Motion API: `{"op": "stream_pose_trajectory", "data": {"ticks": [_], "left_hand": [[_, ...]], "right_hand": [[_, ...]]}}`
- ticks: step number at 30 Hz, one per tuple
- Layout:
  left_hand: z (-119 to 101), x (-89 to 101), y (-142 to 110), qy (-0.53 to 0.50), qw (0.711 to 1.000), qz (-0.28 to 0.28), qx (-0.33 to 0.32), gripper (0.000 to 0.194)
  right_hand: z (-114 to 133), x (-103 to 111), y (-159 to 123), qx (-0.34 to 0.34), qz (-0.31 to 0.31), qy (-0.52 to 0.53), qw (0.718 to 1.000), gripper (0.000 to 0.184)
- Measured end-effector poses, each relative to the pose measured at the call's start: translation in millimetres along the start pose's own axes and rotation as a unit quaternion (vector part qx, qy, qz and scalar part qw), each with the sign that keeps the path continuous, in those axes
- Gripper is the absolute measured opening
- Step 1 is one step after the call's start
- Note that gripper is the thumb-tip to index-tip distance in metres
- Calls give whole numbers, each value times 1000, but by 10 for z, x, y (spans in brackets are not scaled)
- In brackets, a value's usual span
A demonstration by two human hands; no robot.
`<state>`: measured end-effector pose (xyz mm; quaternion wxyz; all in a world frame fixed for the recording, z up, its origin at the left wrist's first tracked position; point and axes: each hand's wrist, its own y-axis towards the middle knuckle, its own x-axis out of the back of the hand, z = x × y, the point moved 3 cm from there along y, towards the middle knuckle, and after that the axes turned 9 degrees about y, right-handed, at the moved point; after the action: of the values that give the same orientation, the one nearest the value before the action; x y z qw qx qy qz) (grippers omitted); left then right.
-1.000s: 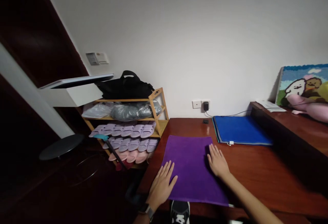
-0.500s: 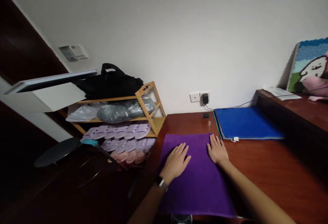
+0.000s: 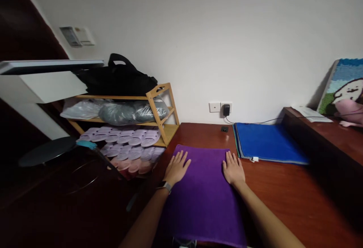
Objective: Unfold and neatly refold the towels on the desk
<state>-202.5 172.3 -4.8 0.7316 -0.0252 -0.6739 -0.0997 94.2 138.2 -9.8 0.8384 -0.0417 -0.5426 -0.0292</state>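
Note:
A purple cloth [image 3: 205,195] lies spread flat on the reddish-brown desk [image 3: 283,195], its near edge reaching the desk's front. My left hand [image 3: 176,168] rests palm down near the cloth's far left corner, fingers stretched out; a watch is on that wrist. At the far right corner my right hand [image 3: 233,168] lies flat along the edge, fingers extended, partly on the cloth. Neither hand grips anything. To the right of the cloth is a flat stack of cloths with a blue cloth [image 3: 266,140] on top and a white tag at its near edge.
A wooden rack [image 3: 163,115] with lilac and pink slippers, plastic-wrapped bundles and a black bag [image 3: 119,76] stands left of the desk. A black plug adapter [image 3: 226,110] sits in the wall socket, its cable running right. A raised ledge [image 3: 312,138] borders the desk's right side.
My left hand has slid left and outward from the cloth's middle to its far left corner. My right hand stays at the right corner. The camera view has shifted slightly.

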Motion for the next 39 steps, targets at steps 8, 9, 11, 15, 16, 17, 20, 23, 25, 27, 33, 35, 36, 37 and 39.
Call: {"op": "stream_pose_trajectory", "data": {"ticks": [8, 9, 11, 15, 16, 17, 20, 23, 25, 27, 33, 35, 36, 37, 39], "left_hand": [[458, -138, -100, 21, 998, -31, 59, 66], [445, -143, -103, 18, 997, -36, 59, 66], [429, -140, -114, 12, 997, -43, 57, 67], [411, -104, -148, 5, 998, -46, 52, 67], [407, -96, -156, 4, 998, -45, 53, 67], [405, -90, -164, 4, 998, -44, 54, 67], [431, -85, -174, 11, 998, -38, 57, 68], [451, -59, -151, 35, 997, -27, 63, 66], [357, 2, -107, 47, 997, -37, 57, 65], [96, 91, -42, 40, 997, -62, 29, 64], [-1233, 218, 144, -29, 987, -92, -131, 64], [-1451, 181, 183, -44, 987, -70, -136, 65], [-1471, 157, 198, -50, 989, -58, -126, 66], [-1435, 132, 211, -54, 991, -48, -112, 67], [-1220, 94, 229, -52, 994, -35, -86, 69]], "right_hand": [[-4, -19, 9, -15, 10, -31, 999, 68], [-1, -16, 19, -19, 19, -33, 999, 68], [14, -1, 54, -24, 29, -38, 999, 69], [64, 25, 163, -7, 2, -51, 999, 70], [68, 15, 186, -9, 1, -51, 999, 70], [67, 0, 204, -14, 3, -50, 999, 70], [54, -48, 225, -23, 6, -40, 999, 71], [51, -68, 220, -17, -3, -28, 999, 71], [53, -66, 217, -17, -10, -23, 1000, 72], [55, -58, 217, -17, -16, -21, 1000, 72], [50, -49, 215, -15, -7, -25, 1000, 69], [48, -45, 209, -17, -5, -27, 999, 69], [48, -43, 206, -17, -6, -27, 999, 69], [48, -41, 203, -16, -7, -26, 999, 69], [46, -44, 202, -16, -9, -25, 1000, 69]]}}
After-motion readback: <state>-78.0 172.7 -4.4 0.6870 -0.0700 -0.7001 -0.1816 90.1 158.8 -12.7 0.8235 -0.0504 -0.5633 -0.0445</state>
